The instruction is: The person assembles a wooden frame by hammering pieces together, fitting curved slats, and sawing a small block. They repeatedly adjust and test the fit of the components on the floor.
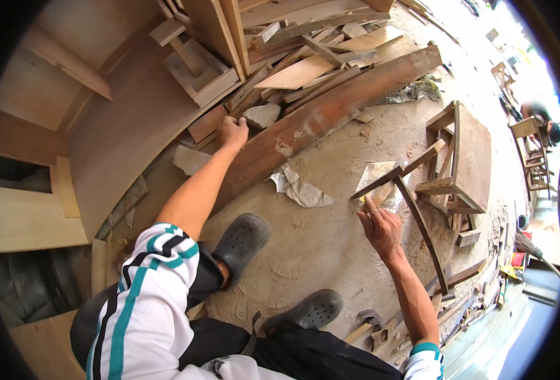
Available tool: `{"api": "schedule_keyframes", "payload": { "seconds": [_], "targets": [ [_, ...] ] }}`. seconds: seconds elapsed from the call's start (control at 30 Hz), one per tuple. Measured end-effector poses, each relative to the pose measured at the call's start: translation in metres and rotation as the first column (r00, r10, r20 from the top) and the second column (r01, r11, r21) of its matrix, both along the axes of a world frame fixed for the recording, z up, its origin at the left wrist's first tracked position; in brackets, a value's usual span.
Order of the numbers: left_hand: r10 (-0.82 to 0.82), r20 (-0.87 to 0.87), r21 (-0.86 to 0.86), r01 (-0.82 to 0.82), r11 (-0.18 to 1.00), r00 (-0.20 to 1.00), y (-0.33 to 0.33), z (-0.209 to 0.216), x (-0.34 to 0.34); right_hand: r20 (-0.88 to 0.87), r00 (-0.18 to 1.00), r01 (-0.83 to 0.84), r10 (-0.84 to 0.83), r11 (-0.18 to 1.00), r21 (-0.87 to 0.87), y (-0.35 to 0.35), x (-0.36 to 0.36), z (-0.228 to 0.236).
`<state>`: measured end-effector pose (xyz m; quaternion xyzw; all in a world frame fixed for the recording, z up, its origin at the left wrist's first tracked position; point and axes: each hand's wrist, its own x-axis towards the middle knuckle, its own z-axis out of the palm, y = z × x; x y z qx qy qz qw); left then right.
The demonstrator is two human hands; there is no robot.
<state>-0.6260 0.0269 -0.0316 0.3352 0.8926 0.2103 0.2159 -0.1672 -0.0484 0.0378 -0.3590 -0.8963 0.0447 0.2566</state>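
Observation:
Above the upper edge of a long reddish-brown plank (330, 114), my left hand (232, 134) is closed. What its fingers hold, if anything, is hidden. A pale broken lump (262, 116) lies just right of that hand. My right hand (382, 229) is raised over the floor, fingers curled and index finger stretched along the end of a dark, slim wooden frame (421, 231). With its long middle bar and crossbars, that frame looks like a frame saw; I cannot make out a blade. A torn sheet (300, 187) lies on the floor between my hands.
Scrap boards (299, 71) are heaped beyond the plank, beside a wooden cabinet frame (213, 38). An overturned wooden stool (473, 158) is at right. Wood offcuts litter the lower right, near a hammer-like tool (370, 318). Far right, another person (541, 117) bends over.

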Motion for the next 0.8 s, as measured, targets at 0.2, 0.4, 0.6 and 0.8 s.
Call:
{"api": "schedule_keyframes", "payload": {
  "seconds": [0.2, 0.4, 0.6, 0.8],
  "targets": [
    [-0.173, -0.168, -0.271, 0.123, 0.955, 0.971, 0.023, -0.033, -0.052, -0.011, 1.000, 0.009, -0.009, 1.000, -0.010, 0.000, 0.002, -0.005],
    [-0.408, -0.223, -0.324, 0.328, 0.888, 0.885, 0.008, -0.002, -0.044, 0.001, 0.999, 0.049, -0.049, 0.999, -0.009, -0.003, 0.005, -0.005],
    [-0.579, -0.471, -0.301, 0.495, 0.815, 0.666, 0.003, 0.059, -0.050, 0.022, 0.998, 0.056, -0.055, 0.997, -0.060, -0.006, 0.004, -0.001],
    [-0.685, -0.502, -0.373, 0.582, 0.723, 0.529, 0.009, 0.118, -0.041, 0.037, 0.998, 0.055, -0.054, 0.998, -0.022, -0.006, 0.003, 0.005]
  ]
}}
